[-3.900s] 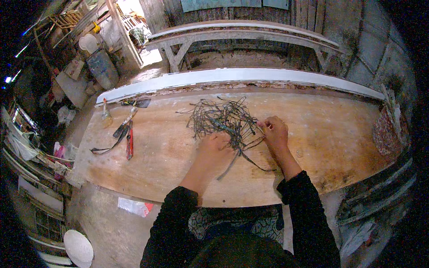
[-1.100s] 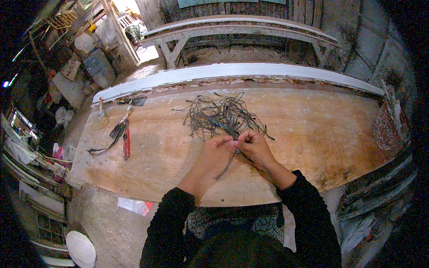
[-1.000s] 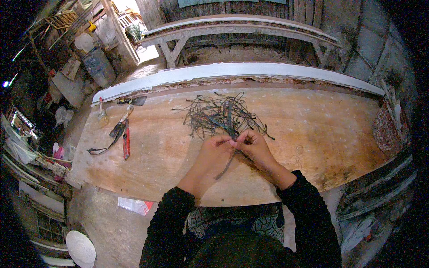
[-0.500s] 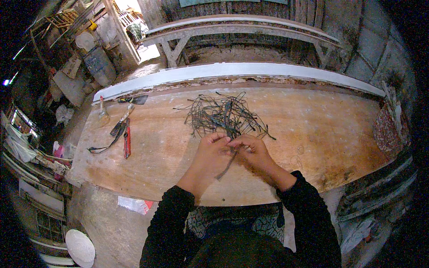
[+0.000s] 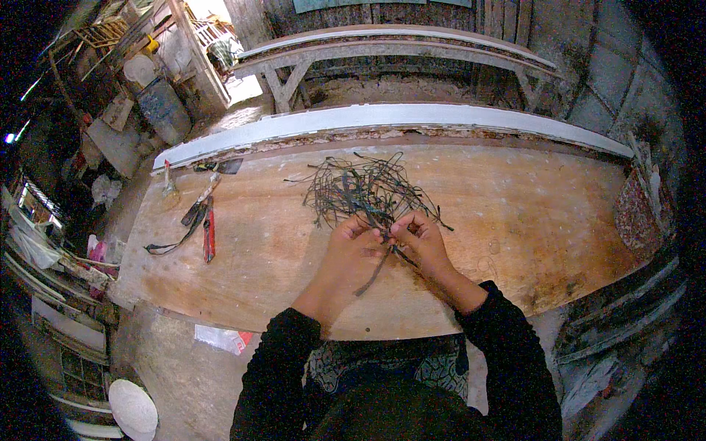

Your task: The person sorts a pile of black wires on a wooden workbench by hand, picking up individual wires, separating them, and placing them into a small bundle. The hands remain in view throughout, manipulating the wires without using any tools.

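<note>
A tangled heap of thin dark cords (image 5: 351,192) lies on the wooden tabletop just beyond my hands. My left hand (image 5: 351,246) is closed, its thumb and fingertips pinching a dark flat strap (image 5: 374,275) whose free end hangs toward me. Close beside it, my right hand (image 5: 422,246) also pinches at the strap, thumb against forefinger. The two sets of fingertips nearly meet. Fingers hide the exact spot where the strap is gripped, and I cannot tell whether it is knotted there.
To the left on the tabletop (image 5: 243,242) lie a red-handled cutting tool (image 5: 209,231), a dark strap with a buckle-like piece (image 5: 193,215) and a small brush-like item (image 5: 169,187). A white board (image 5: 397,115) runs along the far edge. Behind it stands a long bench (image 5: 412,48).
My right hand has rolled upward and its fingertips have shifted slightly. The dark strip above my hands now leans left over the heap. A short dark end shows below my right hand.
</note>
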`<state>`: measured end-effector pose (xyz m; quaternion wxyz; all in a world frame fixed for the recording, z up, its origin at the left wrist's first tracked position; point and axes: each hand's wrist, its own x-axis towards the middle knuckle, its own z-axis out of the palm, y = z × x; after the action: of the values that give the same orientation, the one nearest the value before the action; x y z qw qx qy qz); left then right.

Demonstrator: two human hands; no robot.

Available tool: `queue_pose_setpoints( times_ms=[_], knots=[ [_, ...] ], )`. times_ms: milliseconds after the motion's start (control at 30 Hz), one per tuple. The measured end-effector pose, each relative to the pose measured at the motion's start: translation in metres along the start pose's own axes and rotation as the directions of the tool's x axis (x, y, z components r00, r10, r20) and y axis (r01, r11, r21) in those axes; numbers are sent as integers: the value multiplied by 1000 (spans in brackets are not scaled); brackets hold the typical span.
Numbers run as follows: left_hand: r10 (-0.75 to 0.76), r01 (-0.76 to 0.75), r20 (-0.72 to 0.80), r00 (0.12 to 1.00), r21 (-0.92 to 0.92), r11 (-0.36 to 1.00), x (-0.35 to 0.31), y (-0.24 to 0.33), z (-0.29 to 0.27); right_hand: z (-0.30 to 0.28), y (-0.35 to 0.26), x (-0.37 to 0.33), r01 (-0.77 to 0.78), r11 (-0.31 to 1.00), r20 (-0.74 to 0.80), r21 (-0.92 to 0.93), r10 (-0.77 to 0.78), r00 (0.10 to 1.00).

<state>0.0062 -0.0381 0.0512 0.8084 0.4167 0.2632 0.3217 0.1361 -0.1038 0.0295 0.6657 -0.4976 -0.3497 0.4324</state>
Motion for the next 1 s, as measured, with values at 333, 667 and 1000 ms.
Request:
queue_pose_setpoints(
  times_ms=[333, 667, 1000],
  knots=[
    [76, -75, -23, 997, 46, 996, 4, -4, -8, 0, -1, -2, -30, 997, 69, -71, 35, 997],
    [107, -87, 154, 982, -134, 987, 11, -18, -17, -2, 8, 0, -85, 988, 134, -130, 102, 986],
    [114, -118, 64, 991, 51, 992, 12, -14, -18, -5, 14, 2, 117, 919, 78, -375, -94, 992]
  ],
)
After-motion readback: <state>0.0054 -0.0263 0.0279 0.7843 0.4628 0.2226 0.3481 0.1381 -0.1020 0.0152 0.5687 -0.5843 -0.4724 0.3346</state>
